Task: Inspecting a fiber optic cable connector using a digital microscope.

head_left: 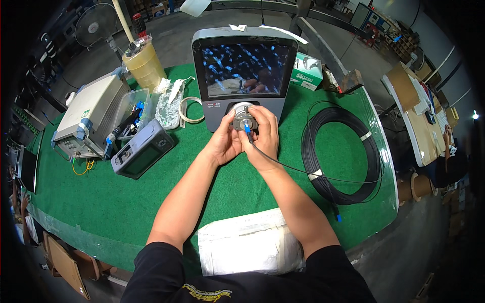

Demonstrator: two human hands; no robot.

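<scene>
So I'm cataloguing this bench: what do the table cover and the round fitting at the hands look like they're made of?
The table cover looks like green felt or short-pile fabric: matte, fuzzy, no glare. The round fitting between the left hand and right hand seems bare metal: silvery-grey with a dull sheen.

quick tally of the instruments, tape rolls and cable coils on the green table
Instruments: 3 (grey screen unit at the left hand and right hand, beige bench unit, grey handheld meter)
Tape rolls: 2 (big yellowish roll, thin ring)
Cable coils: 1 (black coil)
Total: 6
</scene>
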